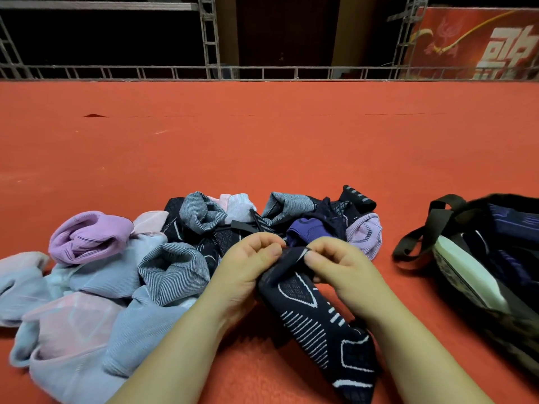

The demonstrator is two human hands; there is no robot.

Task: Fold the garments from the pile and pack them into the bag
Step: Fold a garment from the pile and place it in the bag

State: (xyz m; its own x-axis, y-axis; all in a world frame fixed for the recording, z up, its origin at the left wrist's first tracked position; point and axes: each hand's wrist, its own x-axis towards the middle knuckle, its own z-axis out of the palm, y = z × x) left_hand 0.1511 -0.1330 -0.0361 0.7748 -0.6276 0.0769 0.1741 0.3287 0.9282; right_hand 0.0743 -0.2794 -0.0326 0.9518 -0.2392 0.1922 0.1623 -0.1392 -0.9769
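Note:
A dark navy sock with white line patterns (320,325) lies on the red carpet in front of me, its cuff lifted. My left hand (248,266) and my right hand (335,263) each pinch the cuff end between thumb and fingers, close together. Behind and left of them spreads the pile of garments (122,272): rolled socks in lilac, pale blue, pink, grey stripe, purple and navy. At the right stands a dark bag (495,275) with long black straps, open, holding dark and purple items and something pale green-white.
The red carpet (262,141) stretches far ahead. A metal truss railing (262,72) runs along its far edge, with a red banner (481,42) at the back right. The bag's strap loops (414,246) lie on the carpet to my right.

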